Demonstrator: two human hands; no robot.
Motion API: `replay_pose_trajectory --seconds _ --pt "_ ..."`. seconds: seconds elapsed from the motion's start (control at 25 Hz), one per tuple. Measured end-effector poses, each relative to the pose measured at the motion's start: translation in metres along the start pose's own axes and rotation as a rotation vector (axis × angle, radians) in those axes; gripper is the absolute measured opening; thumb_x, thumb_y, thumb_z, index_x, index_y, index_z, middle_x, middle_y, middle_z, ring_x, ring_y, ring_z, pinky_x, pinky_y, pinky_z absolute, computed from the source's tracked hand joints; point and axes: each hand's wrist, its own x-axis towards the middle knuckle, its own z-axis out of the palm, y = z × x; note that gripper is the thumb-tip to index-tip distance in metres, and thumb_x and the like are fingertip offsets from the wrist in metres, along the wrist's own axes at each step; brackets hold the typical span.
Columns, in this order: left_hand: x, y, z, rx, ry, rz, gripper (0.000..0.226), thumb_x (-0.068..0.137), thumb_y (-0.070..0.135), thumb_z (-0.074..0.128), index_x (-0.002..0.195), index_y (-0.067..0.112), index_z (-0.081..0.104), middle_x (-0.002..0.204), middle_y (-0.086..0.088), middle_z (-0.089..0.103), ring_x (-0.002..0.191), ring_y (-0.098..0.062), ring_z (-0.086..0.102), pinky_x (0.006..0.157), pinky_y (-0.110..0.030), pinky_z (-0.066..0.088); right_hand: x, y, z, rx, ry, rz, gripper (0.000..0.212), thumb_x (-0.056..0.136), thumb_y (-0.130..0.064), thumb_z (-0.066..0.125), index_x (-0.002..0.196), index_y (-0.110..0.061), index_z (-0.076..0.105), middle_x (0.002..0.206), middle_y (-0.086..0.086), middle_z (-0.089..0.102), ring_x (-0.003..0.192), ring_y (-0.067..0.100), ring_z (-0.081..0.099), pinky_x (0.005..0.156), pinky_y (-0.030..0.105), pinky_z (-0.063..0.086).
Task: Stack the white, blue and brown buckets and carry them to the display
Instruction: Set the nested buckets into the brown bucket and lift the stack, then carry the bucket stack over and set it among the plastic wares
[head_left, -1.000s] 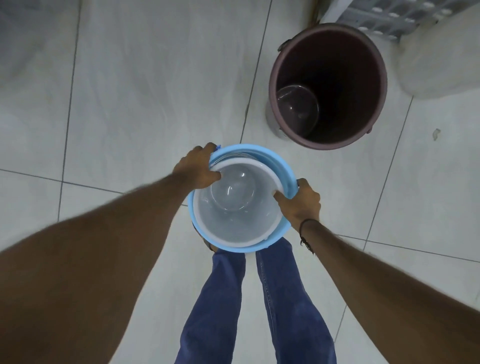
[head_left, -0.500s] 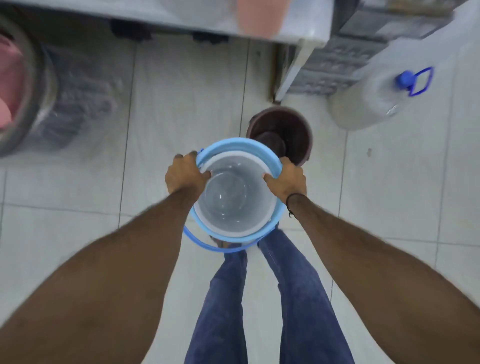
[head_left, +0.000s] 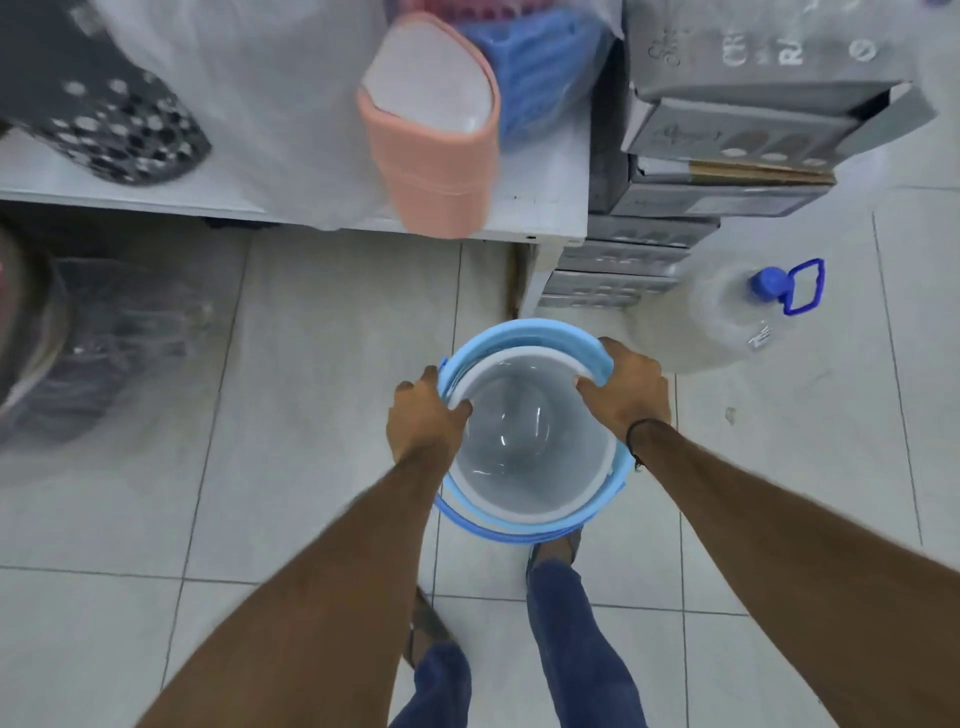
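Observation:
The white bucket (head_left: 524, 441) sits nested inside the blue bucket (head_left: 519, 338), and I hold the pair above the tiled floor in front of my legs. My left hand (head_left: 423, 415) grips the left rims, fingers curled over the white rim. My right hand (head_left: 626, 389) grips the right rims the same way. The blue bucket's handle (head_left: 493, 530) hangs down on the near side. The brown bucket is hidden; it does not show in this view.
A white shelf (head_left: 291, 197) runs across the top with a pink bin (head_left: 431, 135), a black perforated basket (head_left: 119, 135) and plastic-wrapped goods. Stacked cartons (head_left: 727, 156) stand at the right, a large water jug (head_left: 727, 312) beside them. Wrapped items (head_left: 93, 353) sit left on the floor.
My view has lifted and moved toward the shelf. The brown bucket, visible just beyond the blue one earlier, has gone out of sight behind the held buckets. Both hands keep their grip.

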Motion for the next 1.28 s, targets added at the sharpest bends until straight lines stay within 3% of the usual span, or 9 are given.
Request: replay_pose_trajectory --seconds 0.2,0.4,0.6,0.68,0.76,0.88,1.0,1.28 --pt "0.063 -0.028 0.101 0.089 -0.027 -0.066 0.052 0.076 0.049 0.071 0.117 0.021 0.060 0.103 -0.017 0.066 0.093 -0.040 0.064 0.076 -0.042 0.052 0.071 0.062 0.097 -0.034 -0.132 0.008 0.051 0.079 -0.034 0.071 0.127 -0.024 0.059 0.094 0.009 0.068 0.087 0.029 0.064 0.081 0.040 0.057" --pt "0.103 -0.054 0.172 0.090 -0.039 -0.122 0.052 0.078 0.048 0.070 0.120 0.020 0.057 0.103 -0.016 0.065 0.092 -0.039 0.064 0.073 -0.041 0.050 0.109 0.097 0.166 -0.079 -0.152 0.003 0.041 0.083 -0.032 0.069 0.122 -0.026 0.059 0.095 0.009 0.062 0.085 0.027 0.061 0.077 0.036 0.055" --pt "0.120 -0.063 0.200 0.304 0.038 -0.127 0.053 0.081 0.052 0.065 0.120 0.017 0.057 0.106 -0.014 0.065 0.102 -0.037 0.055 0.077 -0.044 0.046 0.132 0.112 0.193 -0.109 -0.180 0.065 0.059 0.074 -0.048 0.072 0.126 -0.029 0.055 0.109 0.009 0.062 0.104 0.033 0.060 0.084 0.045 0.056" --pt "0.125 -0.070 0.197 0.118 -0.084 -0.198 0.055 0.082 0.051 0.066 0.123 0.017 0.051 0.111 -0.014 0.062 0.102 -0.036 0.055 0.082 -0.047 0.047 0.130 0.116 0.191 -0.064 -0.227 0.243 0.071 0.070 -0.058 0.075 0.129 -0.024 0.052 0.116 0.009 0.063 0.108 0.031 0.059 0.085 0.043 0.055" --pt "0.122 -0.078 0.187 -0.127 -0.252 -0.272 0.056 0.082 0.048 0.070 0.124 0.018 0.046 0.108 -0.013 0.061 0.091 -0.032 0.058 0.076 -0.042 0.051 0.117 0.117 0.185 -0.020 -0.306 0.358 0.061 0.071 -0.062 0.073 0.112 -0.020 0.058 0.107 0.008 0.066 0.096 0.030 0.063 0.075 0.035 0.050" --pt "0.101 -0.088 0.144 -0.168 -0.202 -0.241 0.051 0.082 0.048 0.068 0.119 0.019 0.048 0.101 -0.011 0.062 0.082 -0.028 0.058 0.067 -0.035 0.045 0.089 0.085 0.168 0.034 -0.329 0.314 0.053 0.073 -0.065 0.071 0.100 -0.020 0.062 0.094 0.005 0.068 0.081 0.026 0.061 0.068 0.033 0.046" --pt "0.066 -0.087 0.047 -0.201 -0.154 -0.263 0.051 0.082 0.050 0.067 0.121 0.020 0.052 0.101 -0.009 0.063 0.090 -0.032 0.061 0.070 -0.033 0.043 0.049 0.009 0.117 0.075 -0.347 0.293 0.051 0.069 -0.068 0.070 0.092 -0.022 0.065 0.088 0.002 0.070 0.080 0.026 0.065 0.065 0.031 0.046" --pt "-0.040 -0.103 -0.264 -0.210 -0.020 -0.278 0.052 0.077 0.055 0.071 0.113 0.018 0.061 0.107 -0.009 0.066 0.105 -0.031 0.060 0.080 -0.031 0.043 -0.086 -0.222 -0.049 0.093 -0.348 0.053 0.058 0.057 -0.073 0.070 0.085 -0.023 0.067 0.092 0.006 0.070 0.087 0.030 0.066 0.078 0.041 0.057"
